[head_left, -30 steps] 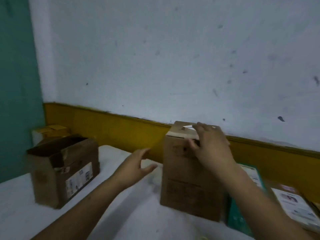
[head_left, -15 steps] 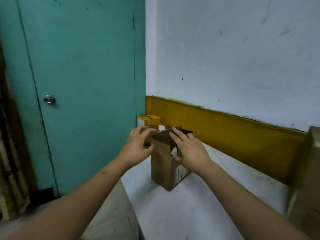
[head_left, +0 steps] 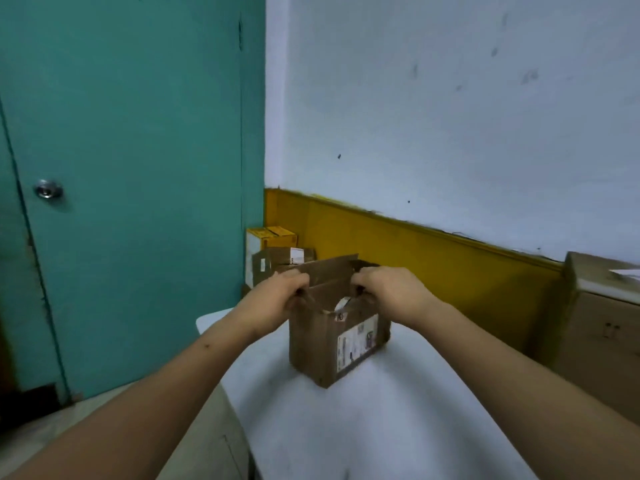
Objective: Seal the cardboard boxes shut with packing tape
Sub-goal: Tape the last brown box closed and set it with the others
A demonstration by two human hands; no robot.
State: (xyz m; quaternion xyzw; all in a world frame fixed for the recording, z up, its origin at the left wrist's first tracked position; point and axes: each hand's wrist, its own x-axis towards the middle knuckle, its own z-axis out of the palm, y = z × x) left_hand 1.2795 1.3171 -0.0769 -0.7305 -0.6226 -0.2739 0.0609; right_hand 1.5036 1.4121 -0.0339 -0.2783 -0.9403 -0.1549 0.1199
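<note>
A small brown cardboard box (head_left: 322,348) with a white shipping label stands on the white table (head_left: 381,427), its top flaps open. My left hand (head_left: 280,299) grips the box's left upper edge with curled fingers. My right hand (head_left: 391,292) grips the right upper edge the same way. One flap stands upright between my hands. A taller closed cardboard box (head_left: 602,327) with a strip of tape on top stands at the right edge. No tape roll is in view.
Behind the small box, in the corner, sit a yellow-and-white carton (head_left: 268,244) and a brown box (head_left: 277,263). A teal door (head_left: 121,168) is on the left, past the table's left edge. A white and yellow wall runs behind the table.
My view swung left from the tall box to the small open one. Both hands came onto the small box and now grip its top edges; it sits closer to me.
</note>
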